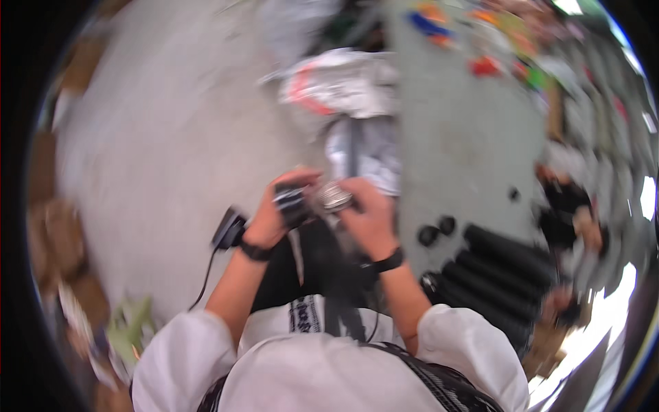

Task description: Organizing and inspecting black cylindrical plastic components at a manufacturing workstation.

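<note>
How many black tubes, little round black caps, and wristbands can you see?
Long black tubes lying side by side on the grey table: 4
Small round black caps beside them: 2 clear ones; other dark spots are too blurred to count
Black wristbands, left wrist and right wrist: 2
Total: 8

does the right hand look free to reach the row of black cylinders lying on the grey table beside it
Probably not right now: the right hand is busy gripping a small silvery round part together with the left hand. The way to the black cylinders on the grey table looks unobstructed, though blur hides detail.
</note>
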A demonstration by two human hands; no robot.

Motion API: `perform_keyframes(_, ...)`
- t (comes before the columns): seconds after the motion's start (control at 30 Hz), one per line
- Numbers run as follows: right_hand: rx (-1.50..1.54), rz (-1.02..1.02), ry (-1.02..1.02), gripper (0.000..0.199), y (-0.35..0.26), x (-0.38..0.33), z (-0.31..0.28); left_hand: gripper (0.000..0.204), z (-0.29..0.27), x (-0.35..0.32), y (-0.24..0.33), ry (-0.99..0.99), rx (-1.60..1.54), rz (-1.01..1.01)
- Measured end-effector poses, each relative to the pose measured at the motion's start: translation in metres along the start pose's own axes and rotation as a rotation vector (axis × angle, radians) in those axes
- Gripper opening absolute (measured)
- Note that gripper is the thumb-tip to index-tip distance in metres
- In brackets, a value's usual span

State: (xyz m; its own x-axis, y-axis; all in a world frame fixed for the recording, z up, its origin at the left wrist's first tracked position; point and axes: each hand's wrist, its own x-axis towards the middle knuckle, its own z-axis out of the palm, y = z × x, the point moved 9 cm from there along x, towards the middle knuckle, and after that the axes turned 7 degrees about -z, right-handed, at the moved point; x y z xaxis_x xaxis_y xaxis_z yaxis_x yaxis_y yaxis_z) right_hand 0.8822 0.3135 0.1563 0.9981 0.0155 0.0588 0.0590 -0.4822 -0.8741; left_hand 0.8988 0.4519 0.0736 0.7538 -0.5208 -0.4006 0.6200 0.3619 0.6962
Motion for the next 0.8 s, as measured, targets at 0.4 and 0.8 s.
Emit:
perform_keyframes(0.4,-0.201,0.086,0.311,0.039,-0.046,-0.224,-0.105,0.025,0.176,-0.088,-0.092,-0.388,0.427,-0.484)
perform_keyframes(0.8,-0.097,0.305,0.553,0.042,0.005,-0.408,-0.172,0.036,0.291,-0.153,-0.223,-0.651,0.914,-0.46)
